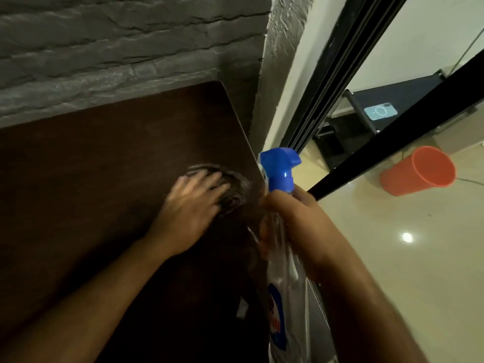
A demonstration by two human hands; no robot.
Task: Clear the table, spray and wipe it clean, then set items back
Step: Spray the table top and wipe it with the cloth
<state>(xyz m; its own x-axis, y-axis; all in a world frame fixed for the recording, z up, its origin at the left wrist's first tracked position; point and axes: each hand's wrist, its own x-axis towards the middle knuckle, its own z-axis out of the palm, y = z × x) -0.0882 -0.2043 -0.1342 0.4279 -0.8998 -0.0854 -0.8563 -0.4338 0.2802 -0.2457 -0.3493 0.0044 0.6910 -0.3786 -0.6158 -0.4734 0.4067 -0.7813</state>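
The dark brown table [91, 179] fills the left half of the view. My left hand [191, 205] lies flat on it near the right edge with fingers spread, blurred by motion. Pale wet streaks [235, 184] curve on the wood around the fingertips. I cannot make out any cloth under the palm. My right hand [296, 218] grips the neck of a clear spray bottle [285, 284] with a blue trigger head [280, 166]. The bottle stands upright over the table's right edge, its nozzle pointing right.
A grey brick wall [117, 48] runs behind the table. A small white scrap [242, 309] lies on the near part of the table. To the right are a black sliding-door frame [340, 74], a glossy tiled floor, an orange cup [419, 170] on its side, and a phone [380, 111] on a black shelf.
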